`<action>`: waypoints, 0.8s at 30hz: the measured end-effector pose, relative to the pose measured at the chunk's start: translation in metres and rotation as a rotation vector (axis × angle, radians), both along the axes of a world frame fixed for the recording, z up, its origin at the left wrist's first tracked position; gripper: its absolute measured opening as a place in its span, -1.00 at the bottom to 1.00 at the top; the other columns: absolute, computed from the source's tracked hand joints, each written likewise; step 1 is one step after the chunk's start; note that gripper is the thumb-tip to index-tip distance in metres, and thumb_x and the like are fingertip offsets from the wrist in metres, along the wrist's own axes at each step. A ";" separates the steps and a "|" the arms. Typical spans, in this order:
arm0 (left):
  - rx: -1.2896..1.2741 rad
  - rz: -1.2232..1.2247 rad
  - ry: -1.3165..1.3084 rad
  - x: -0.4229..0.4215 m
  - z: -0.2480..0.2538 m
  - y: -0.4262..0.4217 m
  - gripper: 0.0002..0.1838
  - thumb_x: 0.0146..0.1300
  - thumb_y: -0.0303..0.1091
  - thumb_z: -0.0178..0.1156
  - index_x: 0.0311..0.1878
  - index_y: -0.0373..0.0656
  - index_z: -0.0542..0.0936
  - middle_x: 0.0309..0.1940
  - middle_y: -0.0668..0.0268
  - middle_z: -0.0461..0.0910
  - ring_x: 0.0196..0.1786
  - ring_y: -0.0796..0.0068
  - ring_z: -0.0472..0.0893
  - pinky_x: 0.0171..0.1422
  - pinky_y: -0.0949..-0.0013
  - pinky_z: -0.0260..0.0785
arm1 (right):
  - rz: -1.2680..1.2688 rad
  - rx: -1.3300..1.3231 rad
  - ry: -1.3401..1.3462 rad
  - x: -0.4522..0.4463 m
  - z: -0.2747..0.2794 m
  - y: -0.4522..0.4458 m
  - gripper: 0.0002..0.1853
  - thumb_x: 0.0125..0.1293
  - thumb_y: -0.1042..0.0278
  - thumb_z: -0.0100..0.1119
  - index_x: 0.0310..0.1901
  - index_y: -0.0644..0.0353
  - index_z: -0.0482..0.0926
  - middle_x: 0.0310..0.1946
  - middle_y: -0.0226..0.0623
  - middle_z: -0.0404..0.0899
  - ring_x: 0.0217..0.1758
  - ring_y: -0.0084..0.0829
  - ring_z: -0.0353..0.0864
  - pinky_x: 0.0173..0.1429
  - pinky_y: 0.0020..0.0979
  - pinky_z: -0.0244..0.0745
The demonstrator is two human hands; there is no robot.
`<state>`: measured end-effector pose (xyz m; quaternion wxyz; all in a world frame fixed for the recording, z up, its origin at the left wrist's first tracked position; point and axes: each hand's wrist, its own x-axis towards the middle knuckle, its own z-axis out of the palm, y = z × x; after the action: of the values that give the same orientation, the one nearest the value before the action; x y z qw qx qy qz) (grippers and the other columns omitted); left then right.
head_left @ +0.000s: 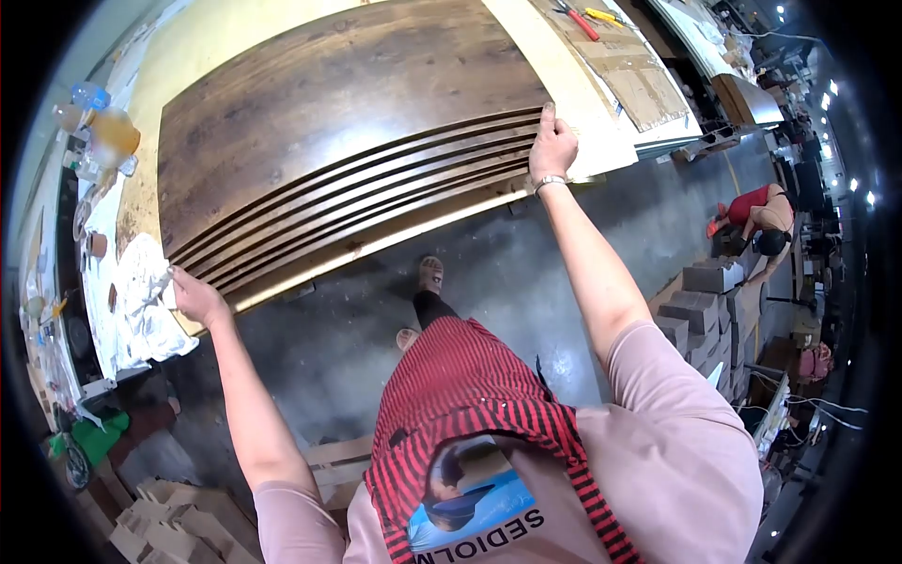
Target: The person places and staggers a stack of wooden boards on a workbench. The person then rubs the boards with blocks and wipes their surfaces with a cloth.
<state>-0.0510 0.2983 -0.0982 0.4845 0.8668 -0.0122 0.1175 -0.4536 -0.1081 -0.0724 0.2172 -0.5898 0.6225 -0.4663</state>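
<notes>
Spanning the space between both hands, a dark wood panel (348, 85) is noted over the pale table (564, 89), its broad face beyond the fingers and its banded near edge (357, 202) between them; whether the bands are grooves or stacked layers cannot be told.

Left hand (200, 301): near left corner gripped, thumb laid at the tip; lower fingers hidden, placement unconfirmed. Right hand (552, 146): fingers curled tight at the near right corner, thumb extended along the end.

The wide spacing is judged to be for balance: with both ends held, twisting of a long piece should be limited.

A white crumpled sheet (141, 301) is found just beside the left fingers, possibly placed as padding; not established. Beyond and to the right of the right fingers, red-handled pliers (581, 23) and a yellow-handled tool (604, 16) are laid on cardboard (648, 94), presumably so that the panel face is not scratched.
</notes>
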 end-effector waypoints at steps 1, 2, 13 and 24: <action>-0.017 -0.007 -0.018 -0.004 0.005 -0.004 -0.34 0.56 0.11 -0.11 0.17 -0.40 0.60 -0.03 -0.09 0.70 -0.02 0.05 0.61 0.22 0.23 0.37 | 0.010 0.002 -0.005 -0.002 -0.003 -0.003 -0.29 0.42 -0.25 0.13 -0.63 0.30 0.37 -0.70 -0.11 0.30 -0.57 -0.28 0.19 -0.35 -0.18 0.26; -0.055 0.016 -0.029 -0.006 0.004 -0.006 -0.35 0.57 0.09 -0.10 0.15 -0.43 0.60 0.01 -0.08 0.69 0.03 0.08 0.62 0.23 0.22 0.37 | 0.068 0.013 -0.057 -0.008 -0.010 -0.007 -0.30 0.43 -0.22 0.13 -0.63 0.29 0.34 -0.70 -0.16 0.24 -0.56 -0.36 0.15 -0.37 -0.21 0.22; -0.097 -0.028 -0.179 0.000 -0.028 0.004 -0.53 0.57 -0.18 -0.03 0.04 -0.52 0.61 -0.04 -0.07 0.70 -0.08 0.14 0.60 0.16 0.24 0.39 | 0.055 -0.023 -0.343 -0.006 -0.039 -0.004 -0.38 0.46 -0.05 0.18 -0.57 0.41 0.41 -0.69 -0.40 0.15 -0.51 -0.53 0.09 -0.40 -0.29 0.14; 0.324 0.119 -0.062 -0.010 -0.012 0.017 -0.38 0.47 0.15 -0.10 -0.06 -0.26 0.69 -0.17 -0.04 0.70 -0.08 -0.11 0.60 0.07 0.04 0.36 | -0.098 0.108 0.064 -0.015 -0.026 0.005 -0.26 0.37 -0.36 0.07 -0.60 0.29 0.50 -0.63 0.02 0.50 -0.47 0.03 0.42 -0.26 -0.02 0.33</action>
<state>-0.0615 0.3150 -0.1106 0.3303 0.9286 0.0054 0.1689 -0.4687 -0.1029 -0.0981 0.2058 -0.5606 0.6814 -0.4231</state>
